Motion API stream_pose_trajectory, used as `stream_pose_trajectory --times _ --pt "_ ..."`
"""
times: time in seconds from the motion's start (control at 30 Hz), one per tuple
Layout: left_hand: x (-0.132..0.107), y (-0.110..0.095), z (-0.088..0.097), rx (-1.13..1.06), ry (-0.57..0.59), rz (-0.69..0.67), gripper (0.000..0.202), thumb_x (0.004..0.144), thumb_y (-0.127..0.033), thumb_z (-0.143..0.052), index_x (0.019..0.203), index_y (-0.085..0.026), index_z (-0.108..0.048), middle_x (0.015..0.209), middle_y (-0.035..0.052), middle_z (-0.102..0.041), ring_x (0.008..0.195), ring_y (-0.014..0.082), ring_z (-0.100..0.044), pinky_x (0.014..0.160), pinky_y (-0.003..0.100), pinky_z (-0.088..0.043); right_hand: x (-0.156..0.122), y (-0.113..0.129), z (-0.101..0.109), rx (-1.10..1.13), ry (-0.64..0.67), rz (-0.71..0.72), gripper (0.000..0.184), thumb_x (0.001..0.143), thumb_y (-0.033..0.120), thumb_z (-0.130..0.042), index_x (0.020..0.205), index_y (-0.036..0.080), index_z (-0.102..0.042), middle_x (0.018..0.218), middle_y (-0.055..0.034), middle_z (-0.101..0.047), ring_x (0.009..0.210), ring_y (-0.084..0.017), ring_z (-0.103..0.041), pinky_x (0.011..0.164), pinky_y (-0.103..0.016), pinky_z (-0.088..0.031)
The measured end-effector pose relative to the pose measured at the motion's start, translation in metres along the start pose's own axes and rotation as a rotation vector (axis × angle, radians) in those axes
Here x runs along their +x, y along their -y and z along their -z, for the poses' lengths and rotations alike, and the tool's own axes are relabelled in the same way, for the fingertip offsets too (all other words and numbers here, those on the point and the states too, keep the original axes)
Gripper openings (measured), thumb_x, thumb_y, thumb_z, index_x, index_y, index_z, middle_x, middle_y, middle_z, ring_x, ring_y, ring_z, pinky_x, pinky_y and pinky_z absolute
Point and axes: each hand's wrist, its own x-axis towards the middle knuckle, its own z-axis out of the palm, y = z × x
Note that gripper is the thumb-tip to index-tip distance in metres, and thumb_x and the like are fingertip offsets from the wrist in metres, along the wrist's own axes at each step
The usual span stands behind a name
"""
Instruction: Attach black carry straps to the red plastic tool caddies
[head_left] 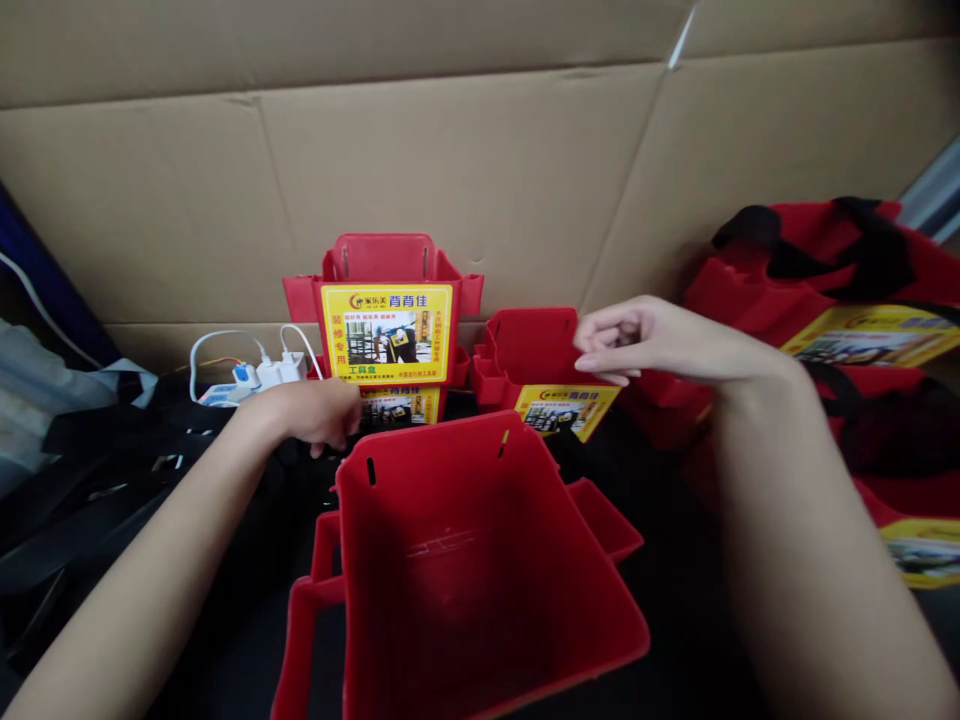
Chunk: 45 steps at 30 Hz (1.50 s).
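A large red plastic tool box [465,560] stands open-topped right in front of me, with two slots near its far rim. My left hand [319,412] rests just behind its far left corner, fingers curled, on the dark surface among black straps; what it grips is hidden. My right hand [637,338] is raised at the right, its fingers pinched on the rim of a smaller red box [529,350] that carries a yellow label [566,408]. Behind stands a stack of red boxes [390,330] with a yellow printed label.
A cardboard wall [480,150] closes the back. A white power strip with plugs and cables [259,375] lies at the left. More red boxes with black straps [832,290] pile up at the right. Dark cloth and straps [90,480] lie at the left.
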Motion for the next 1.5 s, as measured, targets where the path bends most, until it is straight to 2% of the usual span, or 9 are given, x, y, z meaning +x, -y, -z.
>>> stream_pose_trajectory --times 0.13,0.27,0.37,0.57,0.8,0.93,1.1,1.23,1.5 --pt "0.006 -0.012 0.004 0.009 0.081 -0.114 0.01 0.069 -0.015 -0.05 0.072 -0.013 -0.06 0.062 -0.0002 -0.057 0.056 0.0091 -0.049 0.052 0.018 -0.037 0.01 0.008 -0.018 0.033 -0.027 0.115 0.023 0.074 0.038 -0.062 0.082 0.017 -0.057 0.077 -0.0021 -0.063 0.073 -0.012 -0.058 0.07 -0.027 -0.043" --pt "0.009 -0.034 0.004 -0.013 -0.086 -0.205 0.018 0.08 -0.03 -0.047 0.078 -0.014 -0.055 0.07 0.0004 -0.056 0.061 0.0095 -0.047 0.055 0.019 -0.037 0.034 0.021 -0.067 0.091 0.181 0.231 0.033 0.075 0.038 -0.059 0.101 0.017 -0.06 0.102 -0.0054 -0.063 0.094 -0.016 -0.057 0.083 -0.029 -0.043" --pt "0.008 -0.039 0.003 -0.027 -0.162 -0.202 0.023 0.082 -0.036 -0.046 0.079 -0.014 -0.054 0.068 0.0002 -0.055 0.061 0.0096 -0.046 0.054 0.019 -0.037 0.043 0.024 -0.086 0.086 0.296 0.273 0.03 0.078 0.036 -0.056 0.099 0.016 -0.062 0.096 -0.0034 -0.063 0.086 -0.015 -0.057 0.076 -0.027 -0.043" --pt "-0.001 -0.027 0.012 0.13 -0.067 -0.223 0.022 0.08 -0.035 -0.05 0.073 -0.015 -0.055 0.072 0.0005 -0.056 0.065 0.0103 -0.047 0.057 0.019 -0.037 0.031 0.017 -0.058 -0.051 0.347 0.187 0.035 0.083 0.043 -0.048 0.066 0.014 -0.056 0.053 0.0042 -0.047 0.05 -0.007 -0.041 0.053 -0.022 -0.033" --pt "-0.006 -0.029 0.006 0.127 0.015 -0.16 0.011 0.072 -0.017 -0.05 0.07 -0.015 -0.06 0.068 0.0006 -0.062 0.061 0.0111 -0.05 0.055 0.02 -0.036 0.031 0.019 -0.054 -0.013 0.122 0.255 0.027 0.074 0.042 -0.058 0.078 0.015 -0.056 0.071 0.001 -0.05 0.065 -0.01 -0.044 0.06 -0.023 -0.032" --pt "-0.005 -0.028 0.005 0.055 0.128 -0.138 0.014 0.071 -0.017 -0.052 0.076 -0.015 -0.065 0.072 0.0022 -0.065 0.065 0.0135 -0.055 0.059 0.022 -0.039 0.034 0.017 -0.059 -0.013 0.124 0.251 0.029 0.075 0.044 -0.056 0.071 0.015 -0.053 0.07 0.0011 -0.048 0.064 -0.009 -0.041 0.061 -0.024 -0.031" --pt "0.014 -0.037 -0.009 -0.075 -0.13 -0.217 0.027 0.076 -0.031 -0.055 0.099 -0.018 -0.062 0.093 0.0025 -0.065 0.084 0.0155 -0.057 0.071 0.023 -0.042 0.039 0.018 -0.075 0.049 0.168 0.283 0.027 0.077 0.042 -0.054 0.076 0.015 -0.055 0.071 0.0015 -0.051 0.064 -0.009 -0.043 0.06 -0.024 -0.032" --pt "0.03 -0.04 -0.024 -0.233 -0.206 -0.261 0.022 0.078 -0.032 -0.053 0.084 -0.014 -0.064 0.077 -0.0002 -0.063 0.069 0.012 -0.055 0.063 0.023 -0.042 0.042 0.018 -0.082 0.109 0.174 0.258 0.024 0.074 0.038 -0.058 0.08 0.015 -0.058 0.073 0.0006 -0.056 0.068 -0.01 -0.049 0.063 -0.024 -0.036" --pt "0.004 -0.033 0.006 -0.14 -0.201 0.03 0.015 0.072 -0.028 -0.058 0.065 -0.015 -0.062 0.056 -0.0022 -0.061 0.05 0.008 -0.05 0.049 0.018 -0.037 0.019 0.006 -0.031 0.086 0.427 0.026 0.023 0.071 0.035 -0.064 0.083 0.016 -0.067 0.076 -0.0006 -0.065 0.067 -0.011 -0.058 0.06 -0.021 -0.042"
